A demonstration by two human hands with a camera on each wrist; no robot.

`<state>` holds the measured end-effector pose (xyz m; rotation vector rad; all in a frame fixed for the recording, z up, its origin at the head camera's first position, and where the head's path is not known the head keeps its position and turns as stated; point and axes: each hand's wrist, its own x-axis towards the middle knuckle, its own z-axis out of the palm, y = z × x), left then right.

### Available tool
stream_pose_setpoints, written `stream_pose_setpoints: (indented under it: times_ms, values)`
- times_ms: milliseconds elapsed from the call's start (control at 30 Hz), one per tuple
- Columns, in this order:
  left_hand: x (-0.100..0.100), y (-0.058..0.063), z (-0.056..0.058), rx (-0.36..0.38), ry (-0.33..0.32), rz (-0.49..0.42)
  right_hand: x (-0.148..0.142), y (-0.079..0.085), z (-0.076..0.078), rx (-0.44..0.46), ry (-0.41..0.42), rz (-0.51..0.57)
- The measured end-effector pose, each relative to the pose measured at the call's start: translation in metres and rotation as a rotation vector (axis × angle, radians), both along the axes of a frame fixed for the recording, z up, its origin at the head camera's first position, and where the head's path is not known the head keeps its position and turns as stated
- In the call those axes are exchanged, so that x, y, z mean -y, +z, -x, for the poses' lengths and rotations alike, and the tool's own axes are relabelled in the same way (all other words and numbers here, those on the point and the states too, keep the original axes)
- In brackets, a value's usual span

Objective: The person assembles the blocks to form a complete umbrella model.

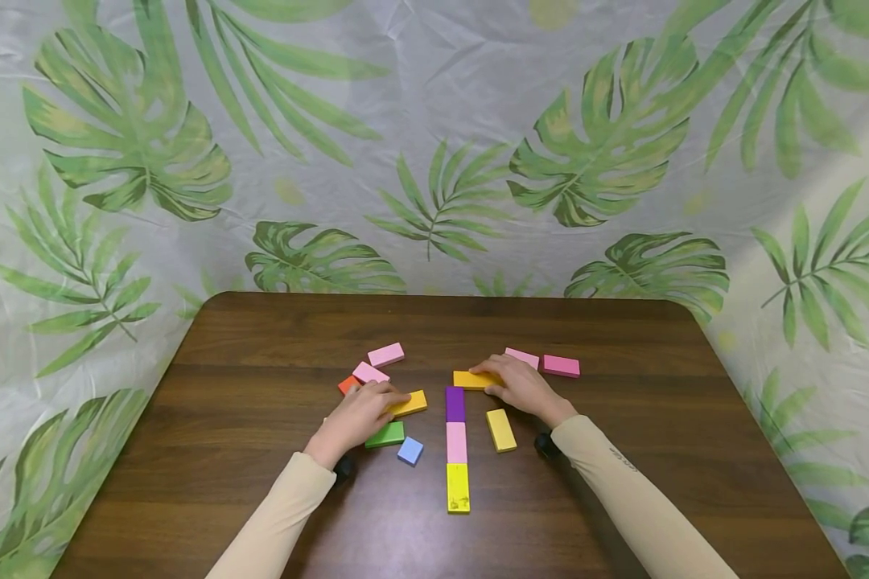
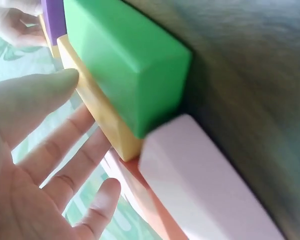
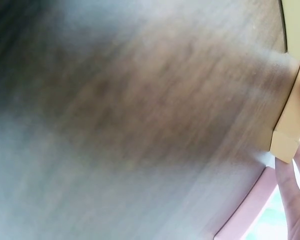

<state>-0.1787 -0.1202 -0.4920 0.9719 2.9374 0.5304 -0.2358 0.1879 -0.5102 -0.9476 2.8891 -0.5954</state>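
In the head view, the left hand [image 1: 356,415] pinches a golden block [image 1: 415,402] between thumb and fingers, a narrow grip. The block lies at a slant, one end out past the fingertips; just on the near side of that grip is a green block [image 1: 385,435], with a small blue block [image 1: 409,451] nearer the person, and beyond the knuckles lie a red-orange block [image 1: 348,384] and two pink blocks. The right hand [image 1: 519,386] holds a yellow-orange block [image 1: 471,380] by its far end from the column, leaving the other end free over the head of the purple block [image 1: 455,404]; gripping there presumably keeps the fingers off the straight column. A yellow block [image 1: 501,430] sits on the near side of this grip, apart from it. In the left wrist view, the thumb presses one long side of the golden block and the fingers lie behind it, opposed probably so that it cannot twist; the green block stands right in front of the held one, and a pale block below it is hard to match with the head view. In the right wrist view, at the frame's edge, thumb and a finger close narrowly on opposite sides of the yellow-orange block, partly cut off; whether it is lifted I cannot tell.
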Motion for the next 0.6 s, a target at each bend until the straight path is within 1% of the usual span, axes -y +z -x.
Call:
stream_pose_setpoints:
  times_ms: [167,333,600]
  values:
    - [-0.009,0.001,0.008,-0.027,-0.019,0.038,-0.001,0.000,0.000,0.001,0.002,0.005]
    - [-0.018,0.001,0.014,-0.039,-0.026,0.026,-0.001,0.000,0.000,0.001,0.006,0.004]
    - [-0.031,0.004,0.026,-0.042,0.000,0.024,0.000,0.001,0.000,0.007,0.005,0.009]
